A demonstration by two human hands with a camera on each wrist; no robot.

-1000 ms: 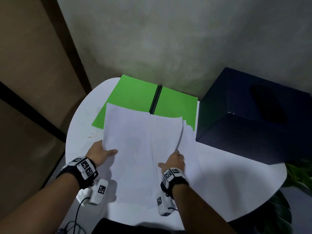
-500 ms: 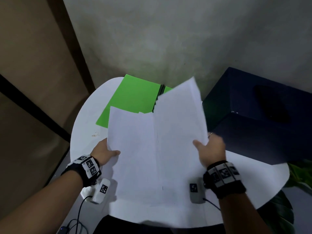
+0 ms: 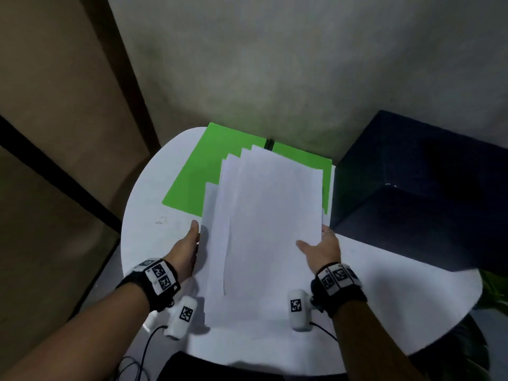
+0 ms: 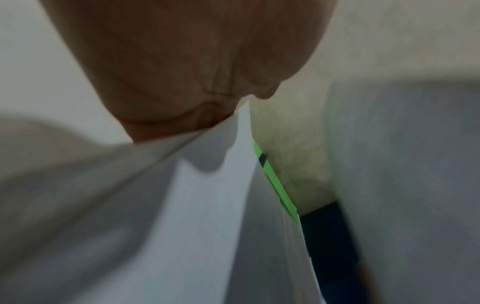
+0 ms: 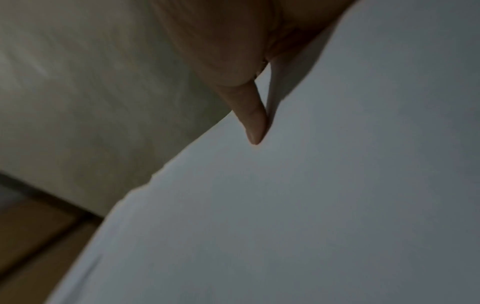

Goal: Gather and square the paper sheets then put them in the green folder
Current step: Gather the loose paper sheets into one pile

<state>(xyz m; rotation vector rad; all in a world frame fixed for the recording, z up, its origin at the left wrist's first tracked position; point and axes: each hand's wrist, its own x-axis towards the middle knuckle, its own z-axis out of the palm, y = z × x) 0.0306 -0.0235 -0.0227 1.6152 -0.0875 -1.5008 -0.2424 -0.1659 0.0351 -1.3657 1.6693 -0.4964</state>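
Several white paper sheets point(image 3: 269, 229) form one fanned, uneven stack over the middle of the round white table point(image 3: 148, 243); their far corners step apart. My left hand point(image 3: 187, 248) holds the stack's left edge, thumb along it, fingers hidden underneath. My right hand point(image 3: 321, 248) pinches the right edge, thumb on top. In the right wrist view the thumb point(image 5: 252, 115) presses on the paper point(image 5: 311, 205). The green folder point(image 3: 198, 177) lies open at the back, partly covered by the sheets; a sliver of the folder point(image 4: 275, 181) shows in the left wrist view.
A large dark blue box point(image 3: 426, 202) stands close on the right, touching the table's edge area beside the folder. Wall runs right behind the table. Plant leaves point(image 3: 492, 292) show at the lower right, cables point(image 3: 132, 364) hang at the near left.
My right hand lifted its sheets, swung them left and laid them over the left pile. The two spread groups are now one fanned stack held from both sides.
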